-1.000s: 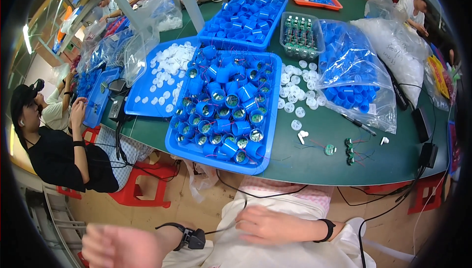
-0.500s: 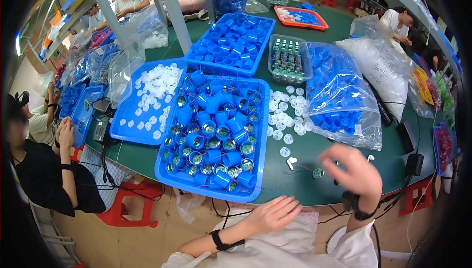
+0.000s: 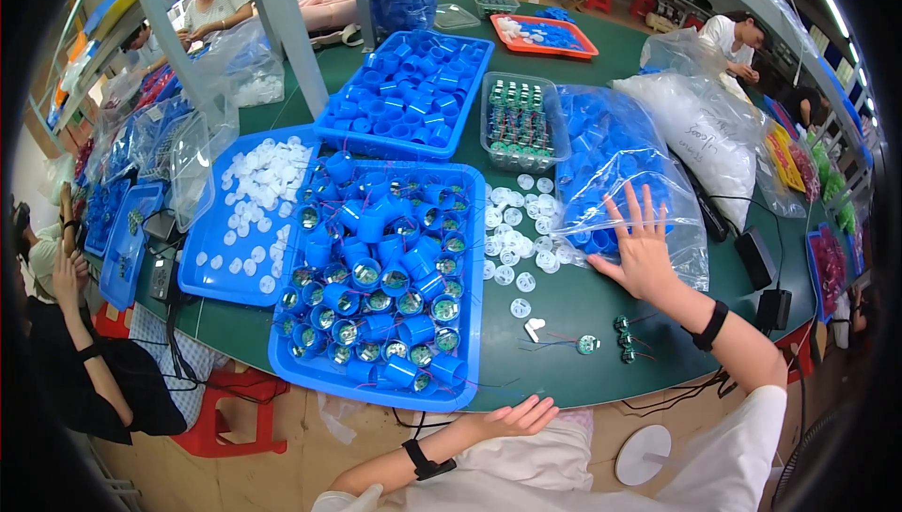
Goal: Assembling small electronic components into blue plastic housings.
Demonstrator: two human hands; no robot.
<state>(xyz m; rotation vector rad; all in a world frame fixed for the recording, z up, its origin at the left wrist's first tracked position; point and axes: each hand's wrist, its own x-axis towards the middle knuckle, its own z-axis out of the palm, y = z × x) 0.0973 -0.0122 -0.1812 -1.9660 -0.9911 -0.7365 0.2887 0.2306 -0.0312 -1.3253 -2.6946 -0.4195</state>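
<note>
Right hand (image 3: 642, 247) has advanced from table edge to the clear bag of blue caps (image 3: 615, 169).
Fingers spread flat, touching the bag's near side; bag extends away beyond fingertips. Left hand (image 3: 520, 415) rests open, farther off.

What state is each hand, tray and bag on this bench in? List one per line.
right hand: open, fingers spread, resting on the clear bag.
left hand: open, empty, at the table edge.
clear bag: lying on its side, full of blue caps.
front blue tray: filled with blue tubes.
left blue tray: partly filled with white discs.
clear bin: uncovered, full.
</note>
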